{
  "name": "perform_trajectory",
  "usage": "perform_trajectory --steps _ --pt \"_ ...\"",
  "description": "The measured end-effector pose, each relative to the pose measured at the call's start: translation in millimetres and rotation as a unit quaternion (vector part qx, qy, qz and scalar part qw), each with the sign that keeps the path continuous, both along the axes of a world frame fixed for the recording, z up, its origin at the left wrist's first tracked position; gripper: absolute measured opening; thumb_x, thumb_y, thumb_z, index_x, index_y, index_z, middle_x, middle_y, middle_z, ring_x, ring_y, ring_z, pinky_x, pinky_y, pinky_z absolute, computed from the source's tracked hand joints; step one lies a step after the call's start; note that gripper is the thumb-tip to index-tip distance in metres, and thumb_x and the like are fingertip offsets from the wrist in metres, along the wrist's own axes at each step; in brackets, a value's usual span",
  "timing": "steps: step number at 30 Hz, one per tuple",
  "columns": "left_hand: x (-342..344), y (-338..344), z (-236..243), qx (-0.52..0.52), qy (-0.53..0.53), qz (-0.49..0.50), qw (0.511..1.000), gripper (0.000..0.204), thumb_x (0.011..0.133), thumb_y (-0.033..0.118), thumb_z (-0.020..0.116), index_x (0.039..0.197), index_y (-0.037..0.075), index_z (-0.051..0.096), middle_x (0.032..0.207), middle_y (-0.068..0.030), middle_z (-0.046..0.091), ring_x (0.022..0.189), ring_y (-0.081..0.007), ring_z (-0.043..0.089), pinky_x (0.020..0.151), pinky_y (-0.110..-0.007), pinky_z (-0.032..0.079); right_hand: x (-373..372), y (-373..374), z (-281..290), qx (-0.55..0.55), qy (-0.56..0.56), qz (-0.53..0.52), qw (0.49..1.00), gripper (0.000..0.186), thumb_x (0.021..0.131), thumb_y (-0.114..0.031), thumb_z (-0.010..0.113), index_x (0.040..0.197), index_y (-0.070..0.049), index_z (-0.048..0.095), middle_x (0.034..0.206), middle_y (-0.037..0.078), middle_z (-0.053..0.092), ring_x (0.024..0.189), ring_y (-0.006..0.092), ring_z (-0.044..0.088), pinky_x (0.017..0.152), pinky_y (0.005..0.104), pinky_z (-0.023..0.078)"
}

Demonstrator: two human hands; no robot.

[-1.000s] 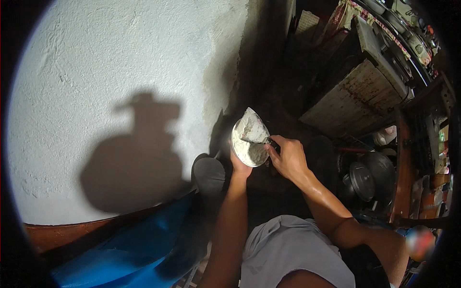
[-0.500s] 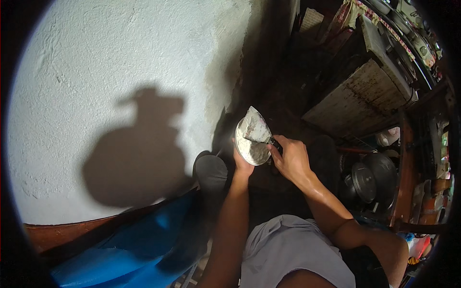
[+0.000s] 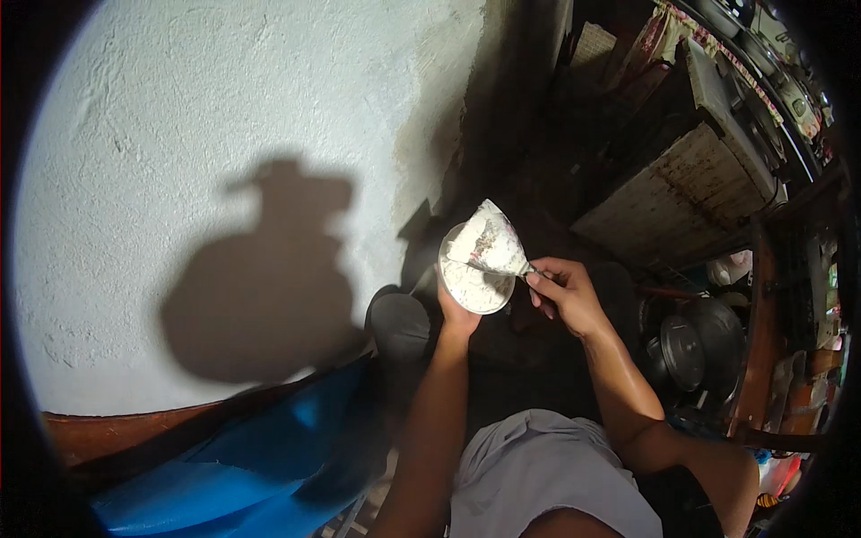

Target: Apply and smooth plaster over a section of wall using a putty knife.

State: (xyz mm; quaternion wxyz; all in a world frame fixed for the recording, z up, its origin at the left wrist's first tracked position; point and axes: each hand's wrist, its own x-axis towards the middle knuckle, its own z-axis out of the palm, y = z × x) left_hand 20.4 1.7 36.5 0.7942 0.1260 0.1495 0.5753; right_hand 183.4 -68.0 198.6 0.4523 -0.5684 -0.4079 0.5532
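A rough white wall (image 3: 134, 179), bearing a dark shadow, stands well to the left of the left fingers. A blue sheet (image 3: 224, 466) spreads below and left of them. The left hand (image 3: 456, 309) grips a white bowl (image 3: 485, 312) from its near left side; most of its fingers are hidden behind the bowl. White paste (image 3: 477, 287) fills the bowl, just right of the left thumb. A trowel (image 3: 491, 247), its triangular blade smeared white, lies over the bowl's far part, left of the right fingertips. The right hand (image 3: 568, 291) has its thumb and fingers closed around the trowel's handle. Beyond those fingers, farther up and right, stands a stained cabinet (image 3: 682, 184); lower right sits a dark round lid (image 3: 682, 352), then a brown wooden post (image 3: 760, 332).
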Motion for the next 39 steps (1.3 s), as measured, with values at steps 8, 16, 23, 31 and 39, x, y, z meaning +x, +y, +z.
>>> perform_trajectory --steps 8,16,23,31,39 --pt "-4 -3 12 -0.004 -0.054 0.016 0.998 0.063 0.108 0.05 0.034 0.157 0.011 0.042 0.154 -0.0118 0.052 0.14 -0.0353 0.051 0.114 -0.055 0.045 12 -6 -5 -0.027 0.306 0.044 0.951 0.037 0.099 -0.022 0.064 0.118 0.009 0.064 0.073 0.01 0.064 0.047 0.01 0.051 0.046 0.0233 0.039" --pt "-12 -2 -8 -0.04 -0.079 -0.043 0.995 0.074 0.107 0.06 0.028 0.156 0.007 0.042 0.155 -0.0182 0.05 0.141 -0.0401 0.05 0.117 -0.057 0.041 17 35 6 0.107 0.168 -0.049 0.979 0.023 0.106 -0.009 0.057 0.126 -0.003 0.048 0.094 0.014 0.068 0.067 0.0185 0.066 0.062 0.0318 0.054" --pt "-13 -2 -40 0.031 0.071 0.05 0.996 0.071 0.107 0.054 0.029 0.155 0.003 0.042 0.153 -0.0247 0.051 0.138 -0.0429 0.053 0.116 -0.06 0.044 58 165 14 0.369 -0.265 -0.18 0.873 0.027 0.101 -0.016 0.068 0.119 0.002 0.059 0.103 0.016 0.07 0.092 0.032 0.07 0.083 0.0418 0.055" --pt "-24 5 -57 -0.038 -0.067 0.002 0.997 0.075 0.107 0.058 0.027 0.156 0.002 0.04 0.153 -0.0247 0.051 0.136 -0.0451 0.054 0.114 -0.063 0.044 78 304 33 0.457 -0.296 -0.228 0.807 0.03 0.1 -0.02 0.068 0.119 0.002 0.062 0.109 0.02 0.066 0.103 0.0378 0.067 0.089 0.0407 0.052" --pt "-46 -3 -59 -0.099 0.01 0.018 0.995 0.072 0.106 0.061 0.029 0.157 0.011 0.043 0.154 -0.018 0.051 0.137 -0.0401 0.054 0.114 -0.061 0.045 69 361 34 0.495 -0.262 -0.209 0.802 0.031 0.099 -0.019 0.07 0.12 0.002 0.06 0.11 0.022 0.064 0.1 0.0428 0.064 0.087 0.0468 0.051"
